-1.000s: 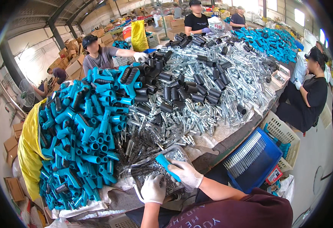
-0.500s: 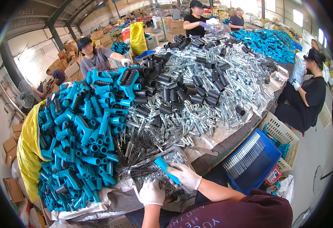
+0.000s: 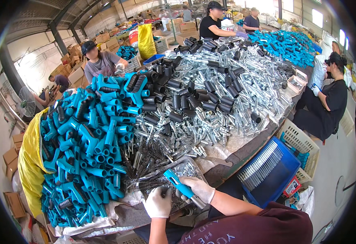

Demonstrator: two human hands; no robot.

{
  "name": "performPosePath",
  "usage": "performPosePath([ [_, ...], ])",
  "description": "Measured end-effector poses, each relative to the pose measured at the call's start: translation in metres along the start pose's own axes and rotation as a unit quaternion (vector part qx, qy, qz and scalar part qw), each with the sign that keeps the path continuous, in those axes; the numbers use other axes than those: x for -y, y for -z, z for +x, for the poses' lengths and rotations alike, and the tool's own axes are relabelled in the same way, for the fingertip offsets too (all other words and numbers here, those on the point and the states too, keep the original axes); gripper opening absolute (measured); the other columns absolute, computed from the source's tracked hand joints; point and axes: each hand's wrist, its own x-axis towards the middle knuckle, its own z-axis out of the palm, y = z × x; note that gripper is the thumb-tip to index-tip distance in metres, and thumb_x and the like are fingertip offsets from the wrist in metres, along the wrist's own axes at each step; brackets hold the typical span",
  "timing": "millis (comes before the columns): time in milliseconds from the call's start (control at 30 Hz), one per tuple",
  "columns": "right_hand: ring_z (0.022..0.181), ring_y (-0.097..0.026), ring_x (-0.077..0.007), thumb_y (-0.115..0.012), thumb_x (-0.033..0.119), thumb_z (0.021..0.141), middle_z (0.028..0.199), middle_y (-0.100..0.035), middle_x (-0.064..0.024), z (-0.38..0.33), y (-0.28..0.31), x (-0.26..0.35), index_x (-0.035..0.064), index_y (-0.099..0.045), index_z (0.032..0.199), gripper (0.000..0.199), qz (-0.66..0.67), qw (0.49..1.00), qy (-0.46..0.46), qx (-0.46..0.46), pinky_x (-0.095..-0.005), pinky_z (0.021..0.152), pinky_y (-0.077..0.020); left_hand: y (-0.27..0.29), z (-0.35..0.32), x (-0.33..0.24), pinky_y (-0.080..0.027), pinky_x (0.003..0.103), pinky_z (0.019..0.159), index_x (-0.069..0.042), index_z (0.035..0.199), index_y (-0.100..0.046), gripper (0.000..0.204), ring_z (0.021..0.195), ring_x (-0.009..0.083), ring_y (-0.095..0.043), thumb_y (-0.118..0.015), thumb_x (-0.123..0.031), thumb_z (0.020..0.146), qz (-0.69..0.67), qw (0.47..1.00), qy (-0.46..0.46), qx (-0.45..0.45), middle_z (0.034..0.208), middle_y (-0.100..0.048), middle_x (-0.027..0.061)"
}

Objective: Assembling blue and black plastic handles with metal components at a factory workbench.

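Observation:
My gloved right hand (image 3: 200, 189) is closed around a teal tool housing (image 3: 175, 181), which slants with its open end up and to the left. A silver metal part (image 3: 197, 201) shows at the housing's lower end, below my fingers. Just to the left, my gloved left hand (image 3: 158, 203) has its fingers curled in a pinch; whatever they hold is too small or hidden to name. Both hands are over the near edge of a clear plastic tray (image 3: 201, 174) of small metal parts. Dark coil springs (image 3: 148, 159) lie beyond it.
Teal housings (image 3: 90, 142) are heaped to the left beside a yellow sack (image 3: 31, 162). Black sleeves (image 3: 210, 106) and metal rods (image 3: 251, 87) cover the table's middle. A blue tray (image 3: 263, 194) of aligned rods stands right, by a cream crate (image 3: 311, 164). Several co-workers sit around.
My left hand has lifted slightly back from the tray's small parts, its fingers now pinched. The housing in my right hand has tilted, and its metal end now shows. Co-workers' hands have shifted.

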Motion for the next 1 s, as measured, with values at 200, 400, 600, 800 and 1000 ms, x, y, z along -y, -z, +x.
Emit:
performPosePath([
  [200,0.057,-0.059,-0.0099,-0.044,0.042,0.102,0.079,-0.064,-0.0034,0.001,0.003,-0.003,0.0081,-0.06,0.109,0.038,0.015,0.997,-0.048,0.062,-0.0236,0.048,-0.0481,0.013,0.0,-0.001,-0.047,0.028,0.061,0.004,0.081,-0.069,0.014,0.064,0.0104,-0.059,-0.069,-0.01,0.082,-0.232,0.97,0.01,0.069,0.07,-0.067,0.0081],
  [400,0.056,-0.057,-0.0098,-0.042,0.043,0.103,0.079,-0.063,-0.0043,0.001,0.01,-0.002,0.0068,-0.06,0.109,0.04,-0.008,0.989,-0.047,0.141,-0.024,0.048,-0.0474,0.026,-0.003,-0.006,-0.051,0.028,0.066,0.001,0.083,-0.072,0.014,0.067,0.0153,-0.065,-0.073,-0.013,0.081,-0.263,0.956,0.034,0.126,0.076,-0.07,0.0114],
  [600,0.051,-0.052,-0.0105,-0.038,0.045,0.103,0.078,-0.061,-0.0046,-0.005,-0.007,-0.009,0.0069,-0.058,0.112,0.044,0.084,0.983,-0.044,0.156,-0.0241,0.043,-0.0452,0.003,-0.01,0.008,-0.05,0.028,0.064,0.0,0.084,-0.067,0.019,0.065,0.0133,-0.061,-0.073,-0.018,0.085,-0.446,0.888,0.066,0.095,0.078,-0.067,0.0046],
  [800,0.043,-0.043,-0.009,-0.03,0.054,0.102,0.069,-0.056,-0.0046,-0.004,-0.009,-0.02,0.0094,-0.058,0.114,0.054,0.198,0.93,-0.101,0.293,-0.0224,0.036,-0.0359,0.018,-0.014,-0.027,-0.046,0.026,0.061,-0.003,0.091,-0.057,0.015,0.067,0.0106,-0.056,-0.067,-0.012,0.085,-0.663,0.715,0.192,0.108,0.083,-0.061,0.0042],
  [1000,0.058,-0.054,-0.0108,-0.043,0.044,0.101,0.076,-0.06,-0.0047,-0.002,-0.012,-0.009,0.0015,-0.058,0.112,0.046,0.017,0.998,0.037,0.047,-0.0249,0.053,-0.0449,0.011,-0.015,-0.024,-0.047,0.04,0.056,-0.002,0.079,-0.057,0.017,0.058,0.0309,-0.059,-0.059,-0.016,0.087,-0.16,0.987,-0.034,0.003,0.072,-0.061,0.0167],
])
